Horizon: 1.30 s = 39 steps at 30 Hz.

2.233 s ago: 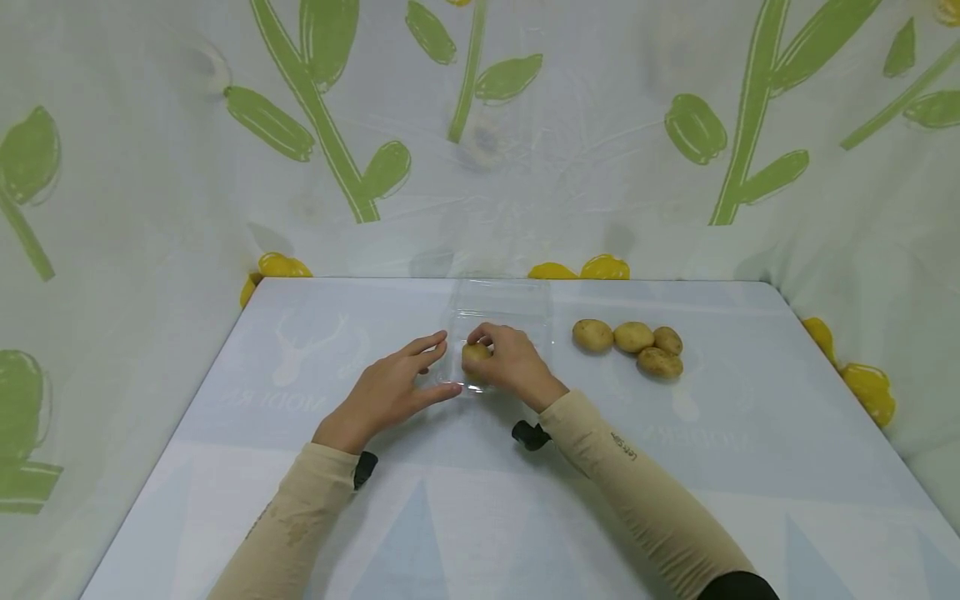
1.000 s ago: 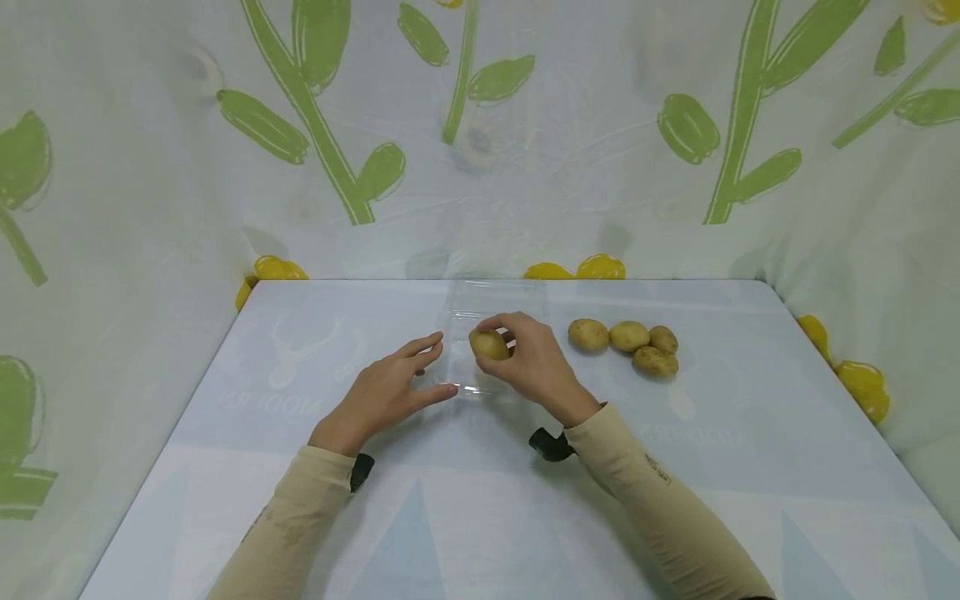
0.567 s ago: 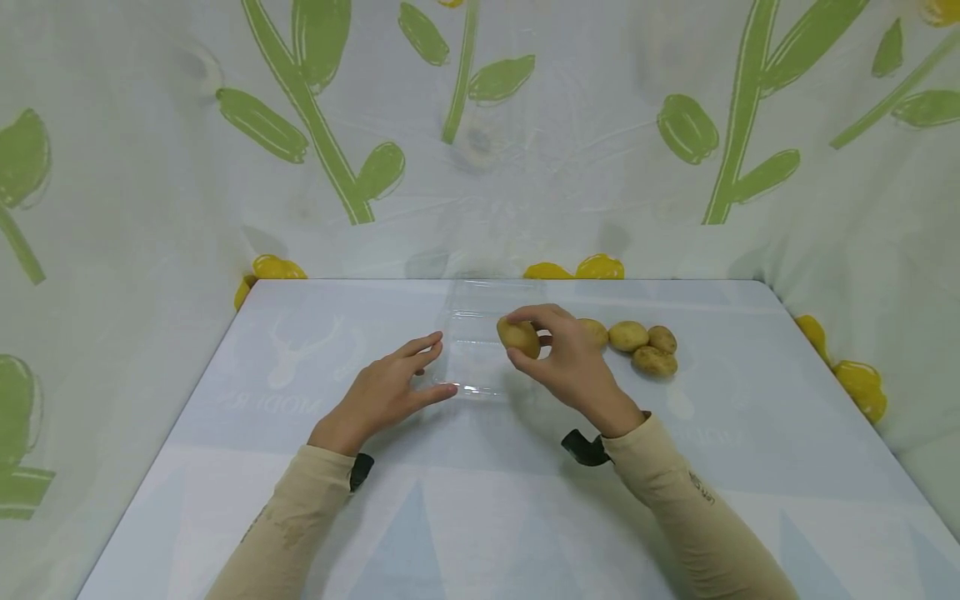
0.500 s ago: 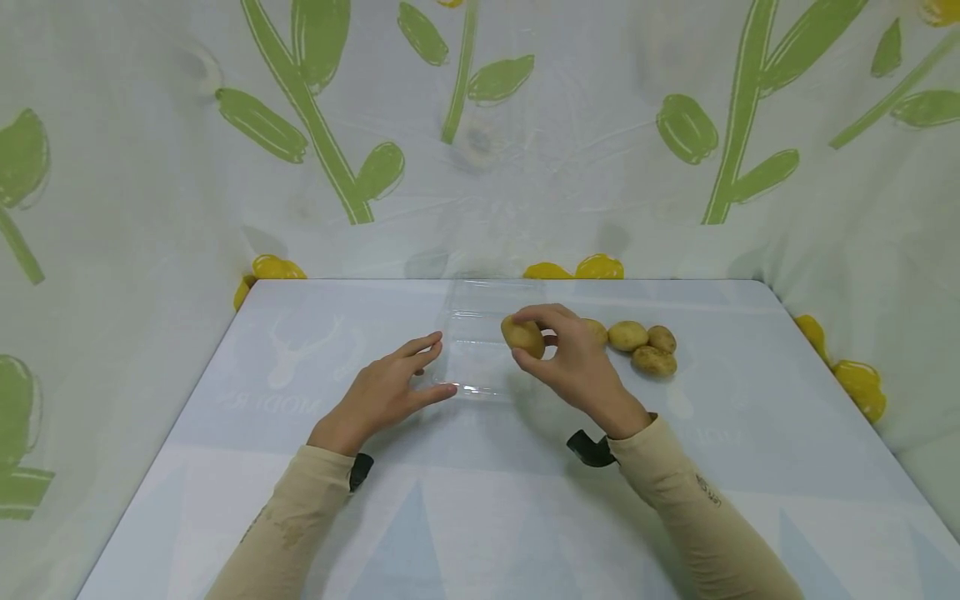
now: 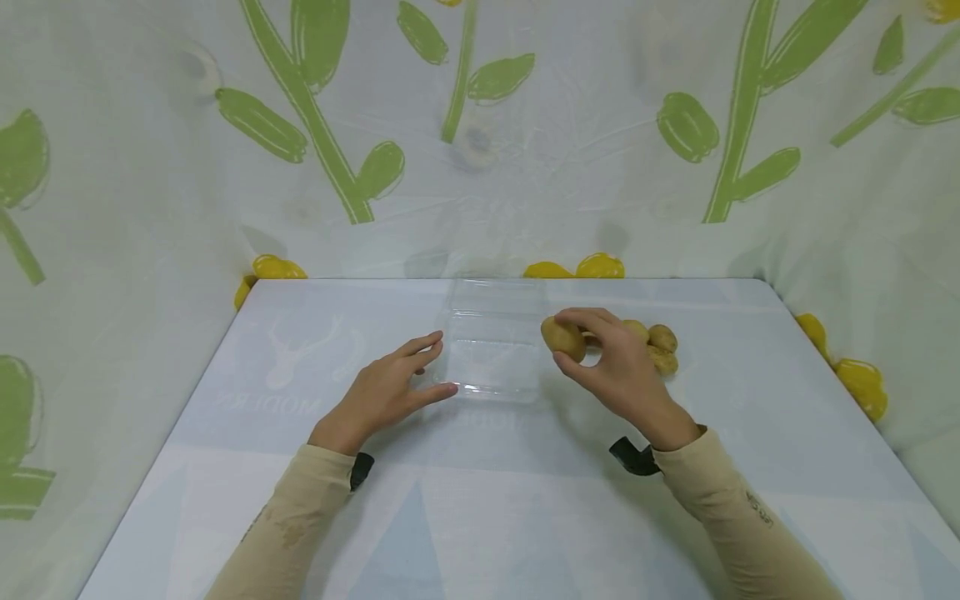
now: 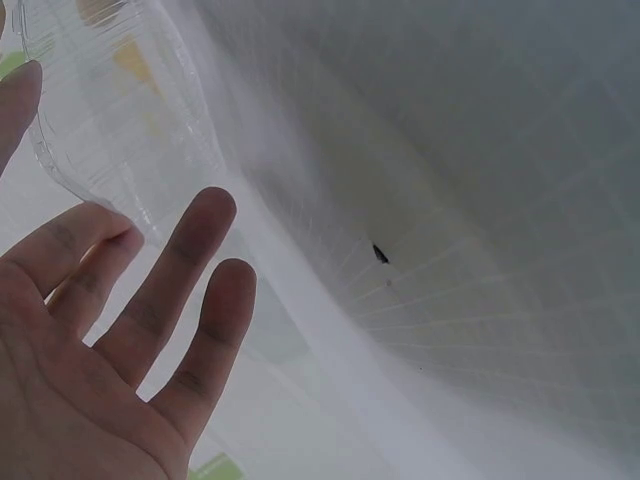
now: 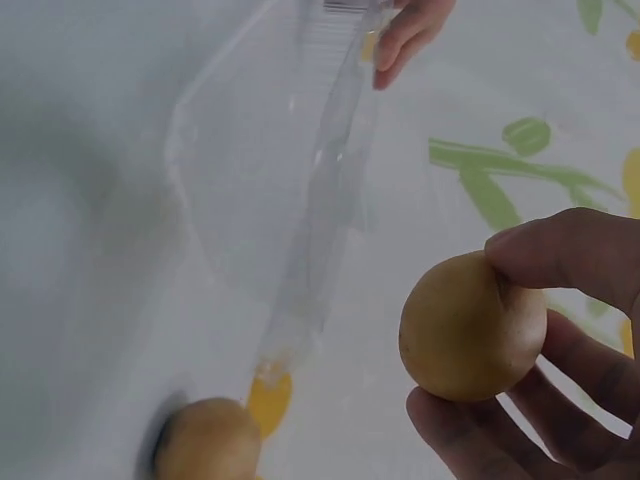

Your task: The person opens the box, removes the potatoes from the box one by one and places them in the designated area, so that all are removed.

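Note:
A potato point(image 5: 564, 338) is pinched between the thumb and fingers of my right hand point(image 5: 626, 371), just right of a clear plastic container point(image 5: 491, 367). In the right wrist view the same potato point(image 7: 460, 328) is held clear of the table. The container's lid point(image 5: 498, 294) lies folded back toward the wall, and no potato shows inside. My left hand point(image 5: 382, 396) is at the container's left side with fingers spread. In the left wrist view the thumb and fingers point(image 6: 215, 300) of that hand are at the container's edge; firm contact is hard to tell.
Several potatoes point(image 5: 662, 337) lie on the table to the right, partly hidden behind my right hand. The white table point(image 5: 450, 517) ends at the back against a curtain point(image 5: 562, 167) printed with green leaves and yellow flowers.
My right hand has lifted the potato out of the container and carried it to the right, past the container's right edge. The left hand has stayed nearly in place.

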{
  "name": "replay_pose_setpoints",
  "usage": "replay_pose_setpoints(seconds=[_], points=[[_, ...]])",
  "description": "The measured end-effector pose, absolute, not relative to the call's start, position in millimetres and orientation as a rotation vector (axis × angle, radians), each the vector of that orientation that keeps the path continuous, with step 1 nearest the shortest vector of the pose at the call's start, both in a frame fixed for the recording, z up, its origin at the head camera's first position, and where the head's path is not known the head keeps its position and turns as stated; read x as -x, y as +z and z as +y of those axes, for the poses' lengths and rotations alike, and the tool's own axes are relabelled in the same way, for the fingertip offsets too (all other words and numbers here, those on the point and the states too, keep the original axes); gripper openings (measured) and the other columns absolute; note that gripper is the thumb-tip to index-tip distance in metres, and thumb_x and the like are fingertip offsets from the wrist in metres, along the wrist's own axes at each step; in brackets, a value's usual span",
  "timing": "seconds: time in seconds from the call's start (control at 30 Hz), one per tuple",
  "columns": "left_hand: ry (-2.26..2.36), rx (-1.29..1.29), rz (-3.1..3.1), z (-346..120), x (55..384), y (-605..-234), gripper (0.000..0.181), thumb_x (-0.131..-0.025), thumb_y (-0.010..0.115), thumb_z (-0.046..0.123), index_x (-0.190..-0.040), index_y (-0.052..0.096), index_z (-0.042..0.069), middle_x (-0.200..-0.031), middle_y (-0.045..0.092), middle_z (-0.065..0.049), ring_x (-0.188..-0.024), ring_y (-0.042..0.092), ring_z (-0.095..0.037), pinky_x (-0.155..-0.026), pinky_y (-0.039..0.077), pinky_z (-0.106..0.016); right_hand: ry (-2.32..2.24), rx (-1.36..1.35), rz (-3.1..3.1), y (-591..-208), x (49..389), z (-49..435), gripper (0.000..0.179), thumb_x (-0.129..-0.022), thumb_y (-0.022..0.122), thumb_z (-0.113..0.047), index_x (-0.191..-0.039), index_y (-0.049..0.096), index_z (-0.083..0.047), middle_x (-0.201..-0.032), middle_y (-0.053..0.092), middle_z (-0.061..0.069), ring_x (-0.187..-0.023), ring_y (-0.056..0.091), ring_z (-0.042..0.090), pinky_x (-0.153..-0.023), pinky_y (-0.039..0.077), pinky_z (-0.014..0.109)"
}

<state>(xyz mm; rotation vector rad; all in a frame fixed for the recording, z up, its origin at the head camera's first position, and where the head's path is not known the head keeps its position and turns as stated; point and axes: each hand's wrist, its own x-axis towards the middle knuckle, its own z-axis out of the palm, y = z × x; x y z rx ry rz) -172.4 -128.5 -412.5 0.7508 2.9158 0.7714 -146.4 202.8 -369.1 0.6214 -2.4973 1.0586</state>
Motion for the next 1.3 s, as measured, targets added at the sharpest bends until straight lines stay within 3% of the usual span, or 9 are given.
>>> replay_pose_setpoints(seconds=[0.23, 0.7, 1.07, 1.3], points=[[0.766, -0.747, 2.917, -128.4, 172.2, -412.6, 0.083, -0.09, 0.067, 0.062, -0.153, 0.046, 0.012, -0.162, 0.036, 0.008, -0.11, 0.07, -0.015, -0.097, 0.051, -0.052, 0.887, -0.621, -2.505, -378.0, 141.6, 225.3, 0.044, -0.08, 0.085, -0.005, -0.121, 0.07, -0.007, -0.121, 0.067, 0.005, -0.105, 0.062, 0.019, -0.079, 0.058, 0.031], [0.759, -0.762, 2.925, -127.8, 172.3, -412.4, 0.083, -0.09, 0.065, 0.064, -0.152, 0.048, 0.012, -0.161, 0.036, 0.01, -0.112, 0.069, -0.014, -0.095, 0.052, -0.051, 0.728, -0.55, -2.626, -404.2, 130.8, 272.3, 0.045, -0.073, 0.086, 0.002, -0.115, 0.071, -0.007, -0.115, 0.068, 0.008, -0.093, 0.063, 0.022, -0.073, 0.054, 0.044], [0.743, -0.762, 2.922, -127.7, 172.4, -411.8, 0.082, -0.091, 0.065, 0.063, -0.153, 0.047, 0.013, -0.162, 0.036, 0.009, -0.107, 0.07, -0.014, -0.094, 0.052, -0.05, 0.673, -0.552, -2.643, -411.9, 123.6, 290.9, 0.044, -0.073, 0.087, 0.005, -0.111, 0.07, -0.007, -0.115, 0.068, 0.008, -0.108, 0.063, 0.028, -0.083, 0.052, 0.044], [0.741, -0.75, 2.92, -127.2, 172.6, -412.3, 0.082, -0.091, 0.065, 0.063, -0.153, 0.046, 0.013, -0.162, 0.035, 0.009, -0.107, 0.07, -0.014, -0.094, 0.051, -0.051, 0.67, -0.553, -2.65, -413.6, 120.4, 298.4, 0.045, -0.071, 0.087, 0.007, -0.112, 0.072, -0.004, -0.118, 0.068, 0.014, -0.107, 0.064, 0.033, -0.077, 0.056, 0.048]])
